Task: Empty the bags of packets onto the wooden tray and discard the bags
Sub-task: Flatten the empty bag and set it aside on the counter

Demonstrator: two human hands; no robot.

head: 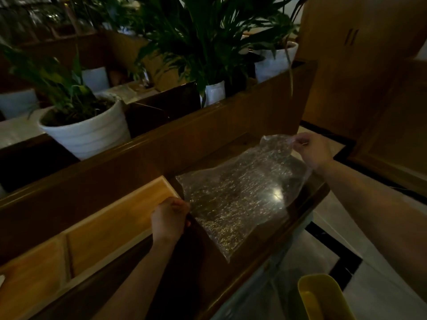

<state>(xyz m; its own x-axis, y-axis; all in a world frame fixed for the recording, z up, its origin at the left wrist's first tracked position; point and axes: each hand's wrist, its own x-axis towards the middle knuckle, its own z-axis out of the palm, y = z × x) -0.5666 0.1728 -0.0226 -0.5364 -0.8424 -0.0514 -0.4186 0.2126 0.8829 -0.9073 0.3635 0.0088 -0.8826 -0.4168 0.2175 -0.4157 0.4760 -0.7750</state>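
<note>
- A yellow plastic bin (323, 299) stands nearest the camera on the pale floor at about 5 o'clock, just beyond the counter's edge; its open mouth faces up.
- The person's left hand (169, 219), near centre, is closed with fingers curled on the near-left corner of a crinkled clear plastic bag (242, 195), right beside the end of a light wooden tray (104, 229).
- The light wooden tray, with a raised rim and a divider across it, lies along the dark wooden counter (208, 262) toward 8 o'clock; the compartments in view show bare wood.
- The clear plastic bag is stretched flat above the dark counter, just right of the tray's end, catching a bright spot of light; it looks limp and see-through, and whether any packets sit inside cannot be told in the dim light.
- The right hand (312, 150), at about 2 o'clock, pinches the bag's far-right corner between thumb and fingers, lifting that corner higher than the rest.
- A dark wooden partition (161, 148) runs behind the counter from 9 o'clock up to 1 o'clock.
- Beyond it, a ribbed white pot with a leafy green plant (85, 130) stands at 10 o'clock, with more potted plants (208, 42) at 12 o'clock.
- A tan wooden cabinet (360, 54) fills the far corner at 1 o'clock.
</note>
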